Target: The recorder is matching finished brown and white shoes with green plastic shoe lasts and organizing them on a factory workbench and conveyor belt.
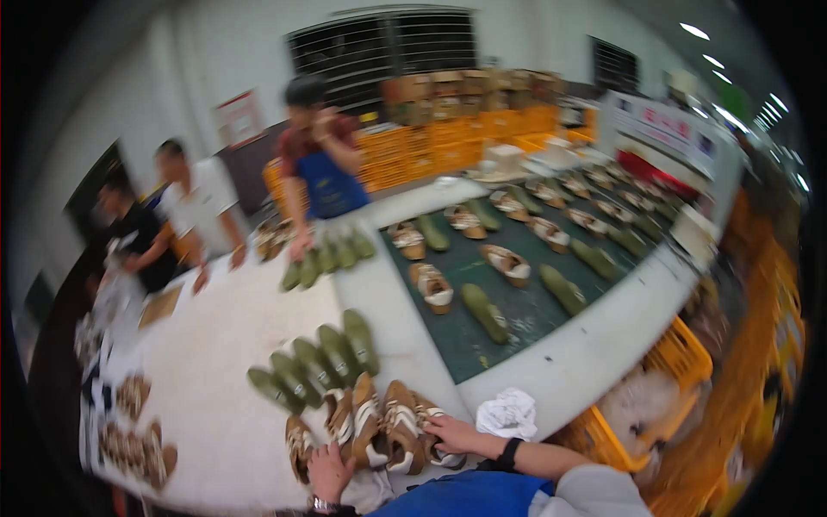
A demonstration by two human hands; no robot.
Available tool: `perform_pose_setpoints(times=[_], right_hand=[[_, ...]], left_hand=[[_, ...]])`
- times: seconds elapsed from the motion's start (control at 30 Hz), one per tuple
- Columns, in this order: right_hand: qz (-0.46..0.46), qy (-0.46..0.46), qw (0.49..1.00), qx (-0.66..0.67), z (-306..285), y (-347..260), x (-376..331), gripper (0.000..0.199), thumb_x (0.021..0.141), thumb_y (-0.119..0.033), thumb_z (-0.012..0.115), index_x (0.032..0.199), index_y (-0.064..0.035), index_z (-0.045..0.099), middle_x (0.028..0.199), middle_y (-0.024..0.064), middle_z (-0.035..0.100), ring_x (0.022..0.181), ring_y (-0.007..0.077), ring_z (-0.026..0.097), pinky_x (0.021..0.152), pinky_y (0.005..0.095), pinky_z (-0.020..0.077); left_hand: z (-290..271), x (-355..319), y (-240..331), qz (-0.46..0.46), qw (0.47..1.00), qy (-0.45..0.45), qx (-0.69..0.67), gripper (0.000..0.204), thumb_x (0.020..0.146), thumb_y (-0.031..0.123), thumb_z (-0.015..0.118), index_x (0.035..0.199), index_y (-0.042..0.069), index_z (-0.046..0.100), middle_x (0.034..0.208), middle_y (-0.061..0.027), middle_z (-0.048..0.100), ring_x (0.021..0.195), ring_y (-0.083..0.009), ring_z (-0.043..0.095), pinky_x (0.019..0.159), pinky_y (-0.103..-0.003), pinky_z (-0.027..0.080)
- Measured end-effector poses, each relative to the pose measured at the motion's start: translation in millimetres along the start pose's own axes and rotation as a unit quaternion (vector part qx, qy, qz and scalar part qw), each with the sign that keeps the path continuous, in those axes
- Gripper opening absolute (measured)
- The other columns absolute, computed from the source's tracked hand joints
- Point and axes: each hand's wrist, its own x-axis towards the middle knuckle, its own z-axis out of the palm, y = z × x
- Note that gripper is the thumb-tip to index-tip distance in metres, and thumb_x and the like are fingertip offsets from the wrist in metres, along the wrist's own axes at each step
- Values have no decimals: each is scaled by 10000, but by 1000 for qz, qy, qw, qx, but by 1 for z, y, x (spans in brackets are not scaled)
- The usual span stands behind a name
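Note:
A row of brown-and-white sneakers [366, 422] stands side by side at the near edge of the white table, between my two hands. My left hand [330, 472] rests at the left end of the row, fingers spread against the near end of the shoes. At the right end my right hand [455, 433] curls its fingers over the outermost sneaker [431, 414]. Just beyond the row lies a line of green sole-shaped pieces [319, 362]. A crumpled white cloth or paper [506, 414] sits right of my right hand.
A dark green conveyor belt [452, 358] carries sneakers and green pieces in rows. Across the table, a person in a blue apron [332, 185] touches more green pieces [332, 254]; two others stand farther left. More sneakers [138, 452] lie at left. An orange crate [680, 353] stands below, right.

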Motion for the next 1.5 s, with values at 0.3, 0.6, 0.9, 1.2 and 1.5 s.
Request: perform_pose_setpoints(times=[0.3,0.6,0.9,1.2,1.5], right_hand=[[-132,54,988,54,26,-6,33,397,605,-181,647,971,-37,594,956,174,593,935,344,554,792,427,451],[212,106,970,52,-25,-44,-152,389,665,-310,650,928,-25,628,910,191,627,846,344,591,761,426,458],[347,118,911,189,53,-143,-247,307,859,-270,404,1015,-68,575,941,179,612,856,356,580,742,444,447],[372,-29,908,189,-12,-134,-197,388,845,-328,386,1157,-141,522,1022,172,600,911,354,576,781,438,458],[162,-140,977,-6,-109,-65,-94,351,806,-252,524,1144,-163,560,840,162,623,799,339,599,688,438,474]], left_hand=[[-4,12,100,421,907,24,8,515,762,362,668,1187,109,525,1193,-286,457,1069,-367,494,871,-448,441],[42,39,174,677,732,-17,-73,573,725,386,674,1200,108,514,1191,-294,447,1082,-407,460,893,-472,407],[55,39,183,679,727,-6,-106,638,684,412,681,1215,106,503,1188,-303,435,1096,-453,421,917,-499,369],[21,21,89,436,900,-14,-7,586,666,417,674,1150,108,562,1140,-276,472,1058,-461,440,869,-543,380],[21,21,89,336,920,-147,-137,692,646,268,729,1262,171,428,1378,-185,249,1268,-388,239,945,-489,344]])
